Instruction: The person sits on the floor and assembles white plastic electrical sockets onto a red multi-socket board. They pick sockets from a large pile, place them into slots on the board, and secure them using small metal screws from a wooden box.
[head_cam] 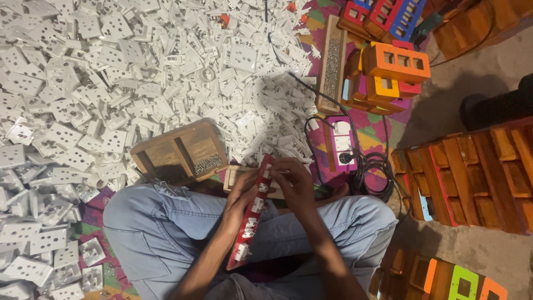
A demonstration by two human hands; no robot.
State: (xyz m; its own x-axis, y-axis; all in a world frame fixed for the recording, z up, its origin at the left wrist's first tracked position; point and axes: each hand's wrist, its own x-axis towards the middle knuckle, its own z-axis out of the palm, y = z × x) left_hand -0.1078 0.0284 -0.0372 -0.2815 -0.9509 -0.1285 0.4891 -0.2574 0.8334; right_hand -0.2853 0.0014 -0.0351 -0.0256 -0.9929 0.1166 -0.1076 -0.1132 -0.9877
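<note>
The left hand (240,195) is gripping the long red socket strip (252,214) along its left edge, fingers closed on it, while the right hand (293,180) is curling over the strip's upper end, fingertips pressing on a white insert; what they pinch is too small to make out. The strip is lying slanted over the jeans-clad lap (166,233), its lower end hanging free. Just left of the strip's top, a wooden tray (177,150) of screws is crowding in, and beyond it a heap of white socket plates (111,72) is running off the frame. Right of the strip, a coiled black cable (373,169) is lying near stacked coloured frames (394,64), partly cut off.
</note>
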